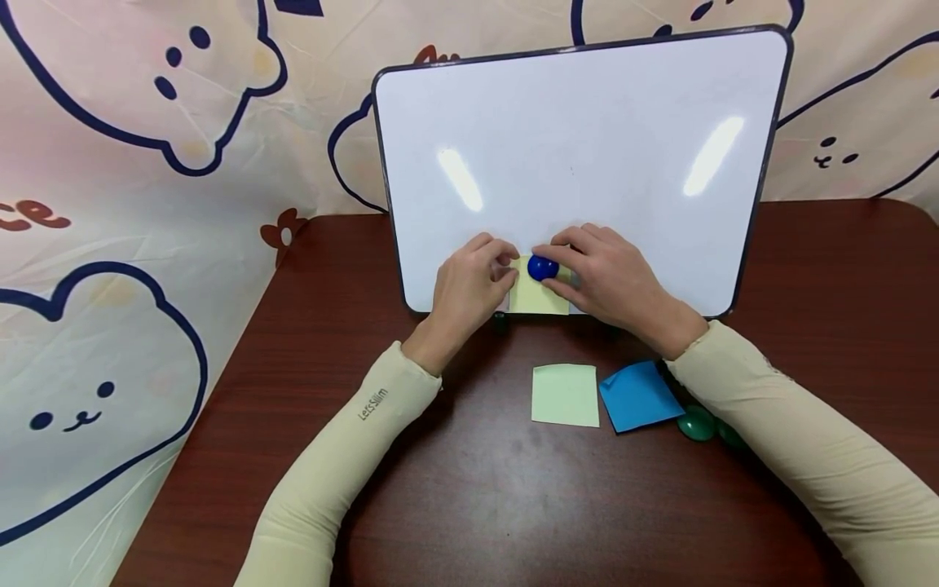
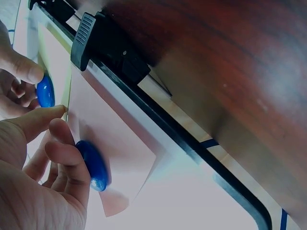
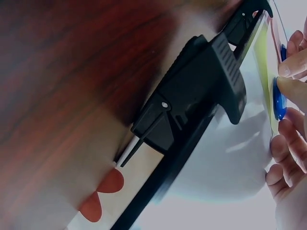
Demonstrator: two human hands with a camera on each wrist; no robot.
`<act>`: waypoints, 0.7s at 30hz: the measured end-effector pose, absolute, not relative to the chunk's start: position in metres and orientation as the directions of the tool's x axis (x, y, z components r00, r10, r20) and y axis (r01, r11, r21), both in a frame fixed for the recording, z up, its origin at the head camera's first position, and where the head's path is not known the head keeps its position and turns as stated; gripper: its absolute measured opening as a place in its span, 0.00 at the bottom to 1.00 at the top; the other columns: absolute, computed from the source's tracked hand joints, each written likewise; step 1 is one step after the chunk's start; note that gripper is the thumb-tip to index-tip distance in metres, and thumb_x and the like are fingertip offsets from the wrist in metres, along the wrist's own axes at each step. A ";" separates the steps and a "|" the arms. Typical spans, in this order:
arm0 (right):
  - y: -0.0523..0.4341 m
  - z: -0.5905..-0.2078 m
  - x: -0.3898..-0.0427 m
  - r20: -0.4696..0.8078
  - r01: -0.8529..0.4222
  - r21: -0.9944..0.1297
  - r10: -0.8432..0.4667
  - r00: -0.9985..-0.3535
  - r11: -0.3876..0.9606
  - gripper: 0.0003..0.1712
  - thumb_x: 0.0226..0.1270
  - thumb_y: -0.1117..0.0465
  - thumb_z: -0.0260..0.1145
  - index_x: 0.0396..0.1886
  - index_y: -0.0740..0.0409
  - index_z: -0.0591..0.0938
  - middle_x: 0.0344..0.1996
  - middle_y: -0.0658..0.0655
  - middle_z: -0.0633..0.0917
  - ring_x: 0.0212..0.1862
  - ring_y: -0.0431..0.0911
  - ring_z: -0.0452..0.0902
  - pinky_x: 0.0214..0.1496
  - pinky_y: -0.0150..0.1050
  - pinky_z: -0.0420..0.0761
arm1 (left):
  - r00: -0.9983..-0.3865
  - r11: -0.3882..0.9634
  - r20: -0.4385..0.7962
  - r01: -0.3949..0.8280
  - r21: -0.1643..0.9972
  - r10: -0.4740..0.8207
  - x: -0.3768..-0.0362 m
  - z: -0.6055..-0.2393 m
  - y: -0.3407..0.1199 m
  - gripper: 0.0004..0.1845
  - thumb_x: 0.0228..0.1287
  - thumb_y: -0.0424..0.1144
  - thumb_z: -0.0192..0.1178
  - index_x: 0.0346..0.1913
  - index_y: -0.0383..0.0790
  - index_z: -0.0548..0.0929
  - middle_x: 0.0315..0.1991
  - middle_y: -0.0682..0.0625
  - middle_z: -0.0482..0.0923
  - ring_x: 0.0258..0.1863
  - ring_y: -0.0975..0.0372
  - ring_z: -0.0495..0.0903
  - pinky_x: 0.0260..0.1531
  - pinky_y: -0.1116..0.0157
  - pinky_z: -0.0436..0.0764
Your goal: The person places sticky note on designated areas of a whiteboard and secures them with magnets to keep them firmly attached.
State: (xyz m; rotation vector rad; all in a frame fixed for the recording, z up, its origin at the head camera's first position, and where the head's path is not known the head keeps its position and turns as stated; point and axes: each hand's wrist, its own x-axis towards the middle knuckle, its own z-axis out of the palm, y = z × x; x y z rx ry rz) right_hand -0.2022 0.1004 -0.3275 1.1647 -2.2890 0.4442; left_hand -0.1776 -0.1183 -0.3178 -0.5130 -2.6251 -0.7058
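Note:
The whiteboard (image 1: 587,147) stands on the table with a yellow sticky note (image 1: 537,298) at its lower edge. My right hand (image 1: 612,273) pinches a round blue magnet (image 1: 543,267) between thumb and fingers, against the upper part of that note. At the note's left edge is my left hand (image 1: 469,281), its fingertips touching the paper with fingers loosely bent. In the left wrist view a pink sticky note (image 2: 112,120) lies beside the yellow one, under a second blue magnet (image 2: 93,167); my left hand partly covers that magnet.
Black clips (image 3: 192,91) grip the board's bottom edge as supports. On the dark wooden table (image 1: 469,505) lie a pale green sticky note (image 1: 565,395), a blue sticky note (image 1: 640,396) and green magnets (image 1: 697,423), partly behind the right sleeve. A cartoon-print curtain (image 1: 110,204) hangs behind.

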 end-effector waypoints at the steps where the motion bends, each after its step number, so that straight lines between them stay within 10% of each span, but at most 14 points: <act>1: 0.101 -0.327 -0.202 0.587 -0.818 -0.054 -0.644 -0.490 0.573 0.27 0.58 0.54 0.76 0.56 0.58 0.83 0.46 0.60 0.83 0.47 0.54 0.79 0.49 0.49 0.81 | -0.864 0.808 0.440 0.433 0.400 0.245 -0.177 -0.318 -0.118 0.08 0.62 0.35 0.68 0.43 0.42 0.87 0.38 0.50 0.82 0.35 0.61 0.84 0.34 0.64 0.82; 21: 0.145 -0.329 -0.184 0.529 -0.823 -0.088 -0.673 -0.516 0.562 0.22 0.58 0.56 0.76 0.53 0.54 0.84 0.46 0.56 0.83 0.46 0.50 0.78 0.47 0.48 0.82 | -0.870 0.803 0.432 0.427 0.416 0.238 -0.175 -0.319 -0.118 0.09 0.62 0.35 0.68 0.45 0.42 0.86 0.38 0.49 0.81 0.36 0.60 0.84 0.34 0.62 0.82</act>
